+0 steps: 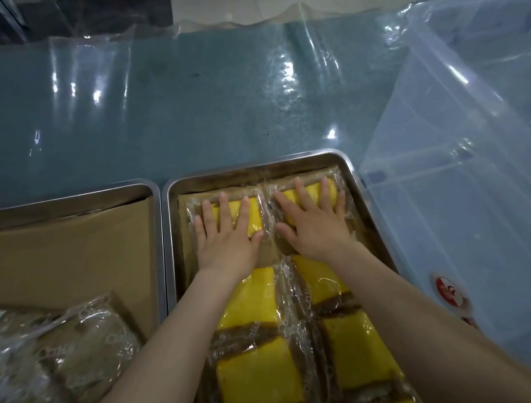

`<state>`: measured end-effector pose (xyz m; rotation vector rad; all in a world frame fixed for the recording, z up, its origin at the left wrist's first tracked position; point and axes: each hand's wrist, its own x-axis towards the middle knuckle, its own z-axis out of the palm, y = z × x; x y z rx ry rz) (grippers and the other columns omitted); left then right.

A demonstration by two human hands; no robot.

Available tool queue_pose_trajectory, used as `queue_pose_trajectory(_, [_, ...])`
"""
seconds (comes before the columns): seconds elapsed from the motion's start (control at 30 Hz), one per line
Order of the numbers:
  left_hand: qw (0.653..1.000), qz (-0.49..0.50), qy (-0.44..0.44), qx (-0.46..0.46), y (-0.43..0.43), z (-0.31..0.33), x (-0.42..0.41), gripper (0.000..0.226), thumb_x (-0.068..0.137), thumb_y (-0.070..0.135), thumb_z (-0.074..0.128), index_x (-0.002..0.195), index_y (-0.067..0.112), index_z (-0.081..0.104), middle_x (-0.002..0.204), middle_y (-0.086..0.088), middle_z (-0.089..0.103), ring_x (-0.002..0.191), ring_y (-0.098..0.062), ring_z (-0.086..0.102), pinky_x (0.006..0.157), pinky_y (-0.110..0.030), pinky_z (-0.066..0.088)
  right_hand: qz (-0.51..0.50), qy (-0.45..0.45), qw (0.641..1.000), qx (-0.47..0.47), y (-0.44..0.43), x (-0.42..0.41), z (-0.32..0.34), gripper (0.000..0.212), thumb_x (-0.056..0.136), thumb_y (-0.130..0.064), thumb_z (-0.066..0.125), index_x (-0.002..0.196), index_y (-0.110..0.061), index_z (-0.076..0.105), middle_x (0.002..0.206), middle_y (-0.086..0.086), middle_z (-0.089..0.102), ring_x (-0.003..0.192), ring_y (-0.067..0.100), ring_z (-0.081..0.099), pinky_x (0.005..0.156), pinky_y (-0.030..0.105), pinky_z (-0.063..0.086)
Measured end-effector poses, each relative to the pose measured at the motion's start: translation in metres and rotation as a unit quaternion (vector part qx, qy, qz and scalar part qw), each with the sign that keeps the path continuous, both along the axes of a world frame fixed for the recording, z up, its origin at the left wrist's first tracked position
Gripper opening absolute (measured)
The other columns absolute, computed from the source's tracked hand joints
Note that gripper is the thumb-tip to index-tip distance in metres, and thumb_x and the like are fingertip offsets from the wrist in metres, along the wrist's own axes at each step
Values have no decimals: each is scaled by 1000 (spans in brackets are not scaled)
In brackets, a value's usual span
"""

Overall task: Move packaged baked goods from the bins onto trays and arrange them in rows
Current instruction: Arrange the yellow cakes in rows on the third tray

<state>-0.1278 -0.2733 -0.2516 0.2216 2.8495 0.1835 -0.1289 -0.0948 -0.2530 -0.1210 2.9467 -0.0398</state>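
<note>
A steel tray (349, 175) in front of me holds two columns of yellow cake slices in clear wrappers. My left hand (225, 236) lies flat, fingers spread, on the far-left packaged cake (254, 216). My right hand (315, 221) lies flat on the far-right packaged cake (328, 185). Neither hand grips anything; both palms press down. Nearer to me, more wrapped cakes (253, 301) fill the tray between my forearms.
A second steel tray (67, 201) lined with brown paper sits to the left, with wrapped brownish packages (63, 350) at its near corner. A clear plastic bin (466, 185) stands to the right. Beyond the trays lies a blue table top under clear plastic sheet (186, 96).
</note>
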Motion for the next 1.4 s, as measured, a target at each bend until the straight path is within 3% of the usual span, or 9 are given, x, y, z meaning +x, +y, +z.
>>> queue_pose_trajectory(0.2, [995,20,-43,82,4,7,-6,73,94,59,26,147,32,-15,153,-7,-28,136,-32,-32,102,-48,-25,-22,-24,999,-34,-5,-5,6,67,89,-68,23,147,-44,-1,160,1,-10,140,41,-23,106,68,-12])
queue_pose_trajectory(0.33, [980,-8,40,194,-1,30,18,62,98,40,37,150,33,5,157,1,-6,143,-18,-14,110,-39,-14,-25,55,994,-89,1,19,29,60,93,-54,37,147,-33,24,159,2,12,146,28,-5,108,59,-11])
queue_pose_trajectory(0.43, [964,-25,35,262,-10,36,64,44,98,27,43,141,33,38,155,7,19,144,-13,7,114,-36,0,-36,138,974,-175,7,66,38,38,91,-18,54,129,-23,57,144,8,46,139,29,30,116,52,17])
queue_pose_trajectory(0.53, [947,-24,-9,321,-23,34,104,31,98,22,46,126,27,58,148,7,35,142,-11,17,115,-29,9,-6,138,969,-203,2,111,34,39,82,-1,61,116,-20,68,129,9,59,125,31,46,102,50,41])
queue_pose_trajectory(0.63, [973,-50,-21,226,-28,22,127,42,99,38,39,141,36,37,155,7,16,144,-11,-1,117,-35,-4,-1,92,978,-184,-7,135,23,46,88,-8,60,130,-27,58,141,10,48,135,36,34,109,55,31])
queue_pose_trajectory(0.77, [990,-114,-40,68,-17,11,134,61,92,63,21,140,49,-14,151,5,-28,134,-23,-36,106,-42,-26,-1,28,990,-137,-8,140,8,57,98,-26,43,148,-43,20,159,5,6,143,38,-11,113,51,-5])
queue_pose_trajectory(1.03, [989,-125,-76,26,-6,4,108,82,86,71,28,131,48,-36,142,0,-46,125,-28,-48,101,-50,-30,15,-1,999,-49,5,119,0,56,97,-47,14,146,-43,-12,155,2,-25,137,34,-33,108,49,-20])
queue_pose_trajectory(1.17, [990,-109,-63,59,1,10,109,83,89,65,34,137,44,-30,146,0,-41,130,-21,-43,103,-48,-28,10,-1,997,-72,3,116,6,59,98,-45,22,149,-38,-9,157,4,-19,140,31,-26,111,49,-15])
queue_pose_trajectory(1.4, [995,-45,33,81,-8,23,184,68,98,44,33,147,28,-12,154,1,-18,140,-14,-23,113,-33,-14,-29,72,991,-111,21,181,23,54,97,-39,37,148,-23,27,159,8,11,145,26,-6,116,44,-2])
